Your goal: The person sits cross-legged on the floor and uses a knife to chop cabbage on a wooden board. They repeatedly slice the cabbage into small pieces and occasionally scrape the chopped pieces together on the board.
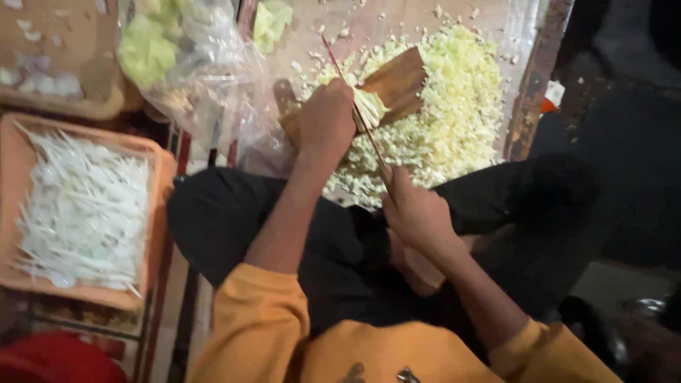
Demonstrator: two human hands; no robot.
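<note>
On the board (pixel 401 81), the left hand (pixel 326 117) presses curled fingers onto a cabbage bunch (pixel 370 106); the right hand (pixel 418 213) is clenched around the knife (pixel 358 113), blade against the bunch.

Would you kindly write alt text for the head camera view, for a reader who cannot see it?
Seen from above, a person's right hand works a long knife while the left hand presses cabbage onto a wooden board, amid a pile of pale green shreds. An orange tray of white plastic picks sits to the left.
</note>
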